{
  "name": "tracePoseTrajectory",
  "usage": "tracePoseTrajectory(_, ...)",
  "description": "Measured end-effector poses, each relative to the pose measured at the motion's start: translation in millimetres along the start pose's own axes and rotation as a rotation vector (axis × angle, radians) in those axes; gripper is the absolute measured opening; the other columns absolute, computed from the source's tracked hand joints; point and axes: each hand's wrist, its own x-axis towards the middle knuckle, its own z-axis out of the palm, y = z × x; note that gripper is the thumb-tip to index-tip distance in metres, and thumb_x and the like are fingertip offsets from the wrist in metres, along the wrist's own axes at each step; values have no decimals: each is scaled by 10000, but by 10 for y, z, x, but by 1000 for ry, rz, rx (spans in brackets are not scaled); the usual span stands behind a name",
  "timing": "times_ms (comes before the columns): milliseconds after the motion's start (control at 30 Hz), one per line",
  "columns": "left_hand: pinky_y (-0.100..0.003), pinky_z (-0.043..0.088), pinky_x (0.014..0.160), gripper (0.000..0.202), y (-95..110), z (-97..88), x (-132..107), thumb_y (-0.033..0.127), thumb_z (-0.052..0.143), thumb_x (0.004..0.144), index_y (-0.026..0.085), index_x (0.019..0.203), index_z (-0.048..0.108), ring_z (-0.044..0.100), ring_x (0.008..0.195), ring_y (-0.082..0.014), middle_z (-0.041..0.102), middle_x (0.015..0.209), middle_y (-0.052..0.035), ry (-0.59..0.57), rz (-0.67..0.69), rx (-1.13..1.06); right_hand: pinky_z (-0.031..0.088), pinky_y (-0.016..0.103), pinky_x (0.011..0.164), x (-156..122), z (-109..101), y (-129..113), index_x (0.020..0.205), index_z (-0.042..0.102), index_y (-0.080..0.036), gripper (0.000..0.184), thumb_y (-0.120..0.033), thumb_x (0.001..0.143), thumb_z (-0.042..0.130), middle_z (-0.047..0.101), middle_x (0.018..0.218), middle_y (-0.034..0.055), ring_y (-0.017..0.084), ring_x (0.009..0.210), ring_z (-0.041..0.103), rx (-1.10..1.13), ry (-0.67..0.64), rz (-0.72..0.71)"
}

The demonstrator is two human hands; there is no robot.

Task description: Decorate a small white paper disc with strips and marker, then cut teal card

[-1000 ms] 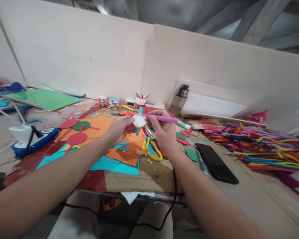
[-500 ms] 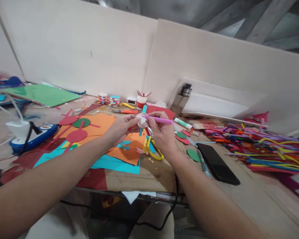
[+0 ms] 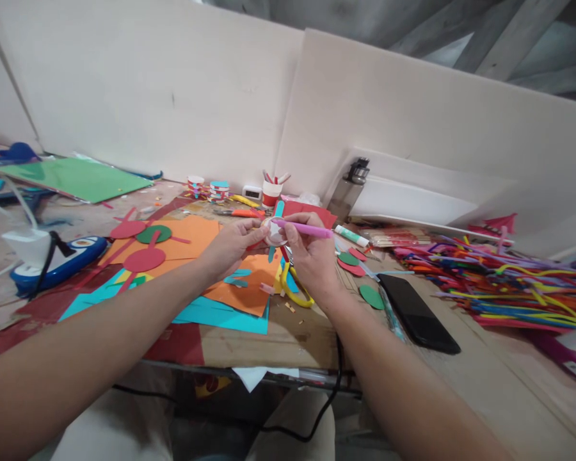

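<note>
My left hand [image 3: 237, 246] pinches a small round, pale piece [image 3: 274, 234] by its left edge, above the middle of the worktable. A turquoise strip [image 3: 279, 209] sticks out above and below that piece. In my right hand [image 3: 314, 256] is a pink-purple marker pen [image 3: 310, 229], its tip pointing left at the face of the round piece. Whether the tip touches the surface is too small to tell. Just under my hands lie yellow-handled scissors [image 3: 292, 291], partly hidden by my right hand. Orange paper [image 3: 242, 294] and turquoise paper [image 3: 230, 319] lie beneath my left forearm.
Red and green paper discs [image 3: 144, 259] on strips lie left. A black phone [image 3: 418, 314], a glue stick [image 3: 352, 236] and a heap of coloured pipe cleaners [image 3: 518, 282] are right. Behind stand a cup of pens [image 3: 271, 192] and a bottle [image 3: 348, 192]. A cable [image 3: 324, 419] hangs in front.
Both hands keep the same hold on the round piece and the marker pen. The pen has shifted only slightly across the piece, and the whole view has moved a little.
</note>
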Motion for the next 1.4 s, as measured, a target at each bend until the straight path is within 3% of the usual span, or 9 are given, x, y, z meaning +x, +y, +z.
tracePoseTrajectory(1400,-277,503,699,339,19,19,-12,384,784,694,108,831,643,624,721,-135,696,805,-66,32,18,28,420,265,571,-2,-4,-46,821,582,-197,155,-332,884,538,600,717,-8,117,617,528,-154,15,-6)
